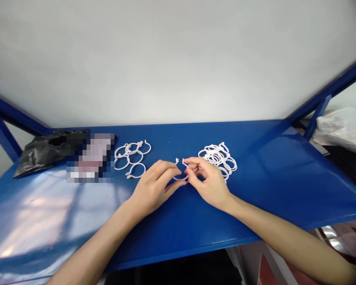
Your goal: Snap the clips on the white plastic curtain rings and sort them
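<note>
Between my two hands is a white plastic ring (180, 178) with a gap at its top, where two small clasp ends stand apart. My left hand (156, 180) grips its left side, fingers over the top and thumb below. On the right side, my right hand (207, 180) pinches the ring between thumb and fingers. Several similar white rings (137, 171) lie spread out left of my left hand. A denser heap of white rings (215, 156) lies just beyond my right hand, partly hidden by it.
The blue shelf (269, 178) has a pale wall (178, 59) behind it. A black plastic bag (38, 152) and a pixelated box-like object (93, 156) lie at the left. Blue frame posts (317, 116) stand at the sides, with clear plastic packaging (344, 128) beyond the right one.
</note>
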Motion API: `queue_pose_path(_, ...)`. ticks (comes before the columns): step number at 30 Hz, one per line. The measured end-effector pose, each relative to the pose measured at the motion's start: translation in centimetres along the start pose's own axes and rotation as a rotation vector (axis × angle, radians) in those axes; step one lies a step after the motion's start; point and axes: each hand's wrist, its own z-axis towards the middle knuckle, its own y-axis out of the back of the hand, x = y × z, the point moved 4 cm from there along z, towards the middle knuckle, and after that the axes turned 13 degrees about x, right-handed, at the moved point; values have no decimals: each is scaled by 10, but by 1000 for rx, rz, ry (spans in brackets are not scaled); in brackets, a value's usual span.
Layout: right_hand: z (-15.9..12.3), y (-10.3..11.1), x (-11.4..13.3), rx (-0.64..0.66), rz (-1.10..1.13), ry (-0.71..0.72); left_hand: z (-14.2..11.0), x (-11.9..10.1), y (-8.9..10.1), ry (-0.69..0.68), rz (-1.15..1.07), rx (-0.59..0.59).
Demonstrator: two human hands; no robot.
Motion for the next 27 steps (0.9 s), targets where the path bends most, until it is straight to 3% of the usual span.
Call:
queue_pose_path(3, -1, 2, 2, -25, -17, 26, -2, 10, 1, 246, -83, -88)
queue_pose_path(7, -2, 1, 5, -16, -127, 130, -1, 18, -5, 358, -213, 8)
queue_pose_path(10, -2, 1, 7, 15, -203, 221, 0, 19, -7, 362, -303, 66)
queue_pose_path(16, -3, 0, 5, 59, -248, 267, 0, 15, -5, 347, -376, 159)
queue_pose_path(27, -9, -6, 12, 127, -354, 351, -7, 6, -10, 154, -94, 136)
